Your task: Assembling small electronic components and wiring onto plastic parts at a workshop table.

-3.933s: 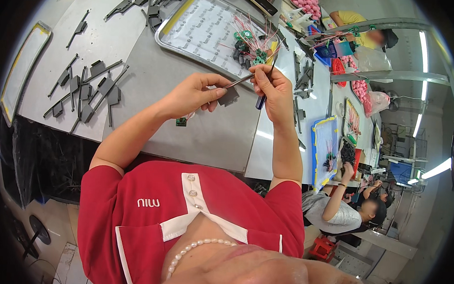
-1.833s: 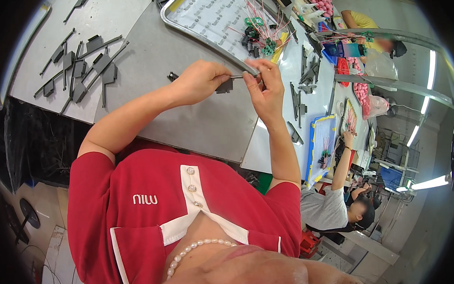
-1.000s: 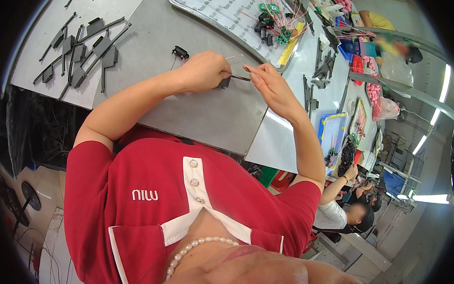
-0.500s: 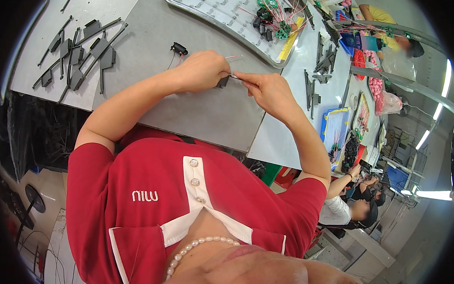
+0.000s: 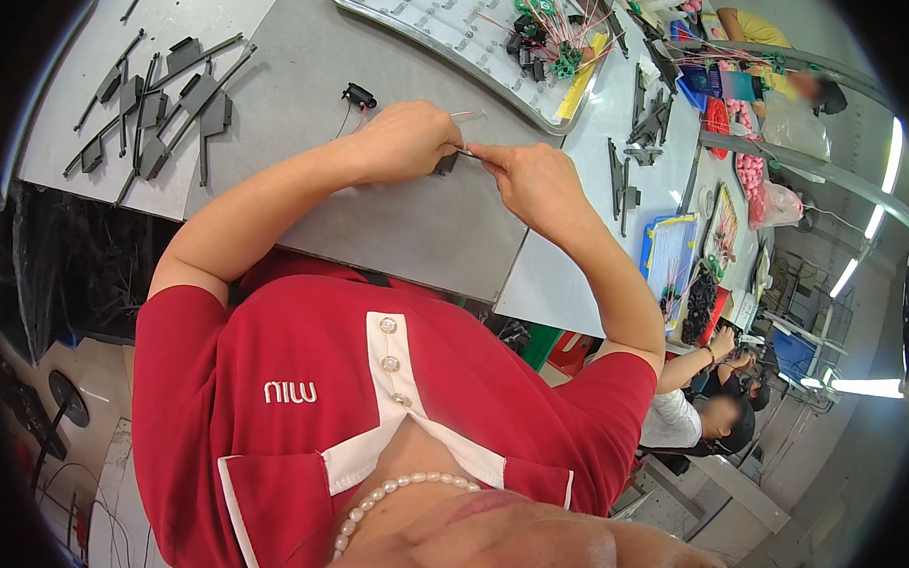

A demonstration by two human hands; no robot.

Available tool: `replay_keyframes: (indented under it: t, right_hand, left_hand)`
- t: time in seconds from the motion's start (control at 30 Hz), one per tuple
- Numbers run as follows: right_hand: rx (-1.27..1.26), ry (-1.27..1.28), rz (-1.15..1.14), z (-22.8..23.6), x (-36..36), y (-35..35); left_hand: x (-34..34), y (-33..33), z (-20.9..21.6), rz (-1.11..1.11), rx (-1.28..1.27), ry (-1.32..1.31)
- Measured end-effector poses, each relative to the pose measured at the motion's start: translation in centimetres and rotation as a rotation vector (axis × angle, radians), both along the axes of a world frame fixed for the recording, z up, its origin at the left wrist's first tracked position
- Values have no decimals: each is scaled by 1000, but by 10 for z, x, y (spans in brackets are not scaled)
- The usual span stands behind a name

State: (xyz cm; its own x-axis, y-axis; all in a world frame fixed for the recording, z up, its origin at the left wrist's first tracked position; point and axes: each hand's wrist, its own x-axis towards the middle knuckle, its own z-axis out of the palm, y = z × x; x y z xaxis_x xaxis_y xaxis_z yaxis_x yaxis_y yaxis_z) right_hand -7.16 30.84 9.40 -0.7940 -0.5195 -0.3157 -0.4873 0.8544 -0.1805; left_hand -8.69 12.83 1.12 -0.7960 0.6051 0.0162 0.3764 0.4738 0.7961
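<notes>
My left hand (image 5: 407,142) is closed on a dark plastic part (image 5: 446,165), mostly hidden under its fingers. Thin pale and red wires (image 5: 470,113) stick out past its knuckles. My right hand (image 5: 540,185) pinches at the thin dark end by the left fingertips; whether that belongs to the same part is too small to tell. Just beyond my left wrist, a small black component (image 5: 359,96) with red and black wires lies on the grey table mat (image 5: 376,231).
Several long black plastic brackets (image 5: 185,104) lie in a pile at the left. A metal tray (image 5: 433,35) with green boards and wired black pieces stands at the far side. More black brackets (image 5: 623,180) and a blue tray (image 5: 670,256) are on the right; co-workers sit beyond.
My right fingers have shifted slightly and curled in closer at the part. My left hand stays in place. The co-worker on the right has moved an arm a little.
</notes>
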Motion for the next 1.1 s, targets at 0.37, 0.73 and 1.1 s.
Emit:
replay_keyframes:
  t: [0.37,0.73,1.1]
  right_hand:
    - [-25,-51,-55,-2,0,2]
    - [254,131,88,0,17,-24]
    - [-148,93,-37,-21,3,10]
  left_hand:
    - [-2,1,3,-7,-78,-20]
    - [-4,1,1,-14,-109,-5]
    - [-5,-1,5,11,-106,-23]
